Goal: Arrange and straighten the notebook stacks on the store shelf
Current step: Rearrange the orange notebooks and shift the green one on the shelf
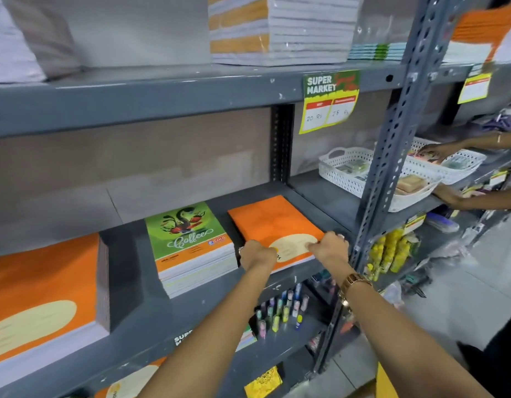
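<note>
Head view: two hands, left hand (257,255) and right hand (330,247), grip one orange stack (273,222) among three stacks.

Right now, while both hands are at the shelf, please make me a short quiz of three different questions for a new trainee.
1. True or false: both hands rest on the green Coffee notebook stack.
2. Which stack on the middle shelf is tallest? A) the left orange stack B) the right orange stack C) the Coffee stack
3. Fill in: the white basket stands to the ____ of the right orange stack.

Key: 1 false, the left hand and right hand hold the right orange stack; 2 A; 3 right.
</note>
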Tool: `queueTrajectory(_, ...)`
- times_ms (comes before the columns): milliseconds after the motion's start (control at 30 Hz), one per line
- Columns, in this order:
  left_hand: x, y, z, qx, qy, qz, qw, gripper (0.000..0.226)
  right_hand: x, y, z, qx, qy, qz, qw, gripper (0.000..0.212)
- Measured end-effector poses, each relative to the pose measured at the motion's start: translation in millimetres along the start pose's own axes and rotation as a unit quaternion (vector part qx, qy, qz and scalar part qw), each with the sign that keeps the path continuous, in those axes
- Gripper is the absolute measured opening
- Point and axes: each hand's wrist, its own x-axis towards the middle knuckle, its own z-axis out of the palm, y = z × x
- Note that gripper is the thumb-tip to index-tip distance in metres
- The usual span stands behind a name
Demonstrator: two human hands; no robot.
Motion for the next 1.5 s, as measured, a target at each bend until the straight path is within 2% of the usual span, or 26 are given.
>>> queueTrajectory(33, 0.3, 2.1, -0.4, -0.018, -0.006, -0.015, 1.000, 0.008, 1.0, -2.1, 0.2, 0.026, 0.002, 0.000, 1.000, 0.026)
queueTrajectory(100, 2.7, 3.3, -0.4, -0.047, -0.015, -0.038, 0.998, 0.013, 0.5, -5.5, 0.8, 0.080, 0.027, 0.001, 0.996, 0.018)
queueTrajectory(233, 2.3, 0.8, -3.4, -0.115, -0.020, -0.093, 0.989, 0.030, -7.4, -9.7, 1.0, 0.197, 0.089, 0.019, 0.976, 0.030)
queueTrajectory(333, -3.5, 0.2, -5.3, -0.189, -0.037, -0.123, 0.974, 0.030, -13.7, -11.9, -5.0, 0.247, 0.134, 0.010, 0.960, 0.030)
queueTrajectory(567, -25.4, 16.0, -29.5, -0.229, -0.021, -0.057, 0.972, 0.032, -38.4, -34.7, -26.1, 0.320, 0.166, -0.009, 0.933, 0.025)
queueTrajectory(867, -33.7, -6.5, -115.7, -0.249, 0.032, -0.032, 0.968, 0.013, -106.7, -92.7, -9.2, 0.392, 0.156, -0.032, 0.906, 0.022)
queueTrajectory(1033, -48.5, -44.0, -177.3, -0.186, 0.120, -0.015, 0.975, 0.020, -151.2, -131.3, 24.5, 0.419, 0.103, -0.048, 0.901, 0.017)
queueTrajectory(1267, -56.7, -108.4, -265.1, -0.131, 0.201, -0.033, 0.970, 0.020, -213.5, -184.4, 82.5, 0.430, -0.044, -0.068, 0.899, 0.008)
queueTrajectory(1400, -64.1, -147.1, -309.3, -0.106, 0.249, -0.034, 0.962, 0.018, -250.4, -212.1, 114.4, 0.463, -0.143, -0.072, 0.872, 0.012)
queueTrajectory(1500, -68.1, -169.7, -333.3, -0.070, 0.266, -0.022, 0.961, 0.022, -268.9, -226.2, 134.5, 0.444, -0.186, -0.076, 0.873, 0.018)
